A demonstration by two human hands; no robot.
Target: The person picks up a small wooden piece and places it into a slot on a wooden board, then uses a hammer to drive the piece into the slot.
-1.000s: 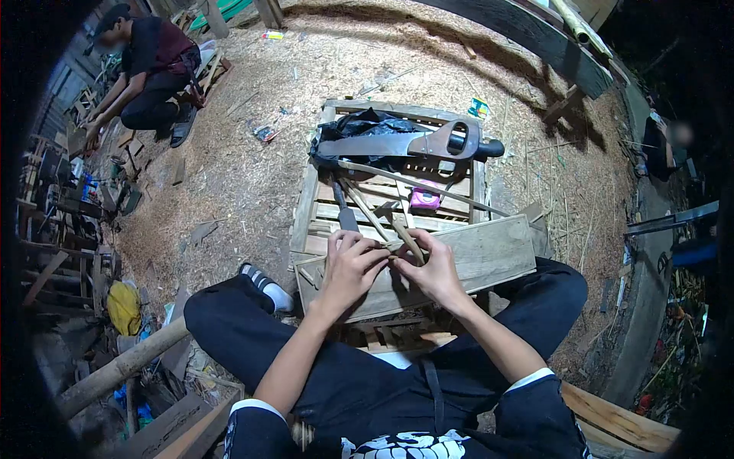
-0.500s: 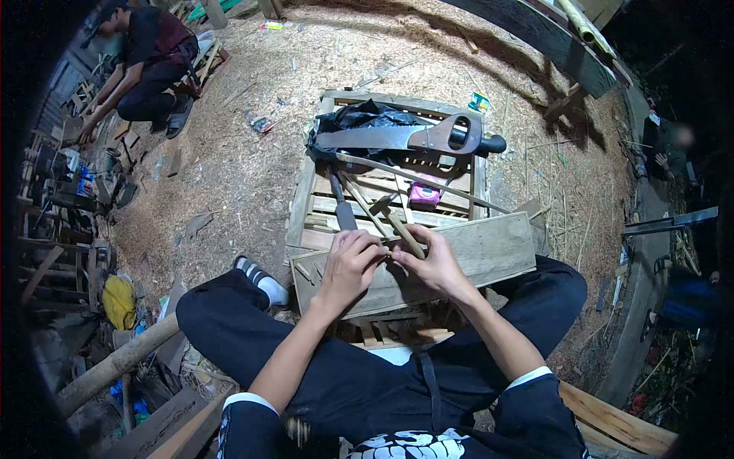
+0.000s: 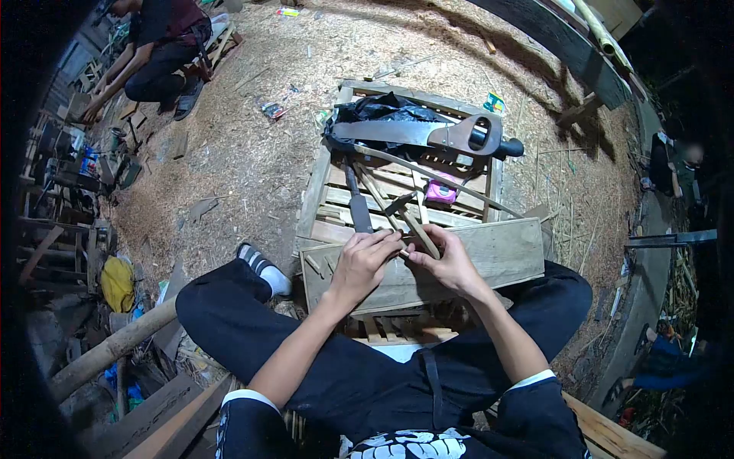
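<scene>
A long wooden board (image 3: 489, 252) lies across the front of a slatted crate, in front of my crossed legs. My left hand (image 3: 361, 268) is closed over the board, fingertips pinching a small thin wooden piece (image 3: 403, 252). My right hand (image 3: 453, 264) meets it from the other side, its thumb and fingertips by the same piece. A hammer (image 3: 419, 229) with a wooden handle rests in the crook of my right hand, its dark head pointing away over the slats. Short wooden sticks (image 3: 313, 264) lie at the board's left end.
The slatted crate (image 3: 310, 203) carries a handsaw (image 3: 390, 134) on black plastic, a pink tape measure (image 3: 441, 190) and a dark flat tool (image 3: 359, 210). Another person (image 3: 157, 61) crouches at upper left. Wood shavings cover the ground; a bamboo pole (image 3: 115, 348) lies at left.
The view has shifted, so the crate and board sit slightly farther right and lower. My hands keep nearly the same pinch, and the hammer stays at my right hand.
</scene>
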